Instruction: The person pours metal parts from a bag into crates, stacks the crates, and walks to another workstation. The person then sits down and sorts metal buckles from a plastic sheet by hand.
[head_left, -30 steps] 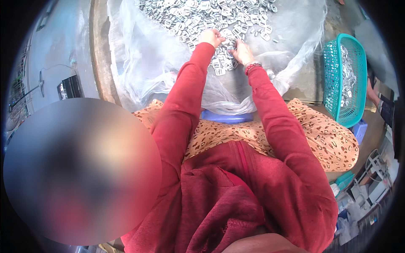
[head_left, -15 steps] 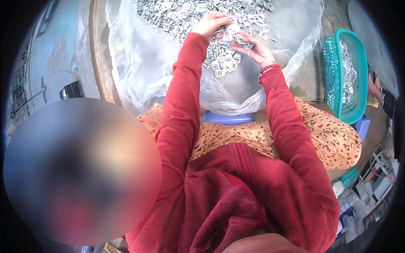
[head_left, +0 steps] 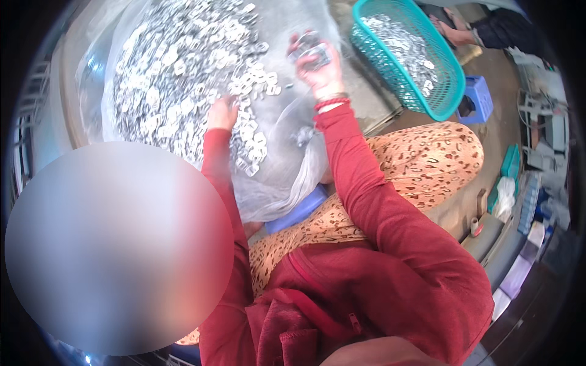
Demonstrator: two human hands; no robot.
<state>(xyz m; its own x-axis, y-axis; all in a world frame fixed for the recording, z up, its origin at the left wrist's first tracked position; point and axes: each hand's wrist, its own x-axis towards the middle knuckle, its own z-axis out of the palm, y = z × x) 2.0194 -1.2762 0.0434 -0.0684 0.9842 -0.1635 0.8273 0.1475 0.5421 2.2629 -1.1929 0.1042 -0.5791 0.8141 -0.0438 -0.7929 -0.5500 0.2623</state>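
A broad heap of silver metal strap buckles (head_left: pixel 177 73) lies on a clear plastic sheet (head_left: pixel 274 189). At the heap's near right side is my left hand (head_left: pixel 223 114), its fingertips among the buckles; motion blurs them, so whether they grip anything is unclear. My right hand (head_left: pixel 322 76), with a red bead bracelet at the wrist, is raised palm up to the right of the heap. Its fingers curl round several silver buckles (head_left: pixel 312 53). A turquoise plastic basket (head_left: pixel 448 91) stands just right of this hand, holding many similar silver buckles (head_left: pixel 403 49).
A small blue-purple stool (head_left: pixel 482 100) stands beyond the basket. Another person's bare feet (head_left: pixel 455 30) show at the upper right. A blue object (head_left: pixel 299 210) lies under the sheet's near edge, by my patterned trouser legs (head_left: pixel 427 152). Boxes and clutter line the far right.
My view has swung right, bringing the basket nearer the middle. My hands, together over the heap before, are now apart: the right has moved toward the basket with buckles, the left stays at the heap.
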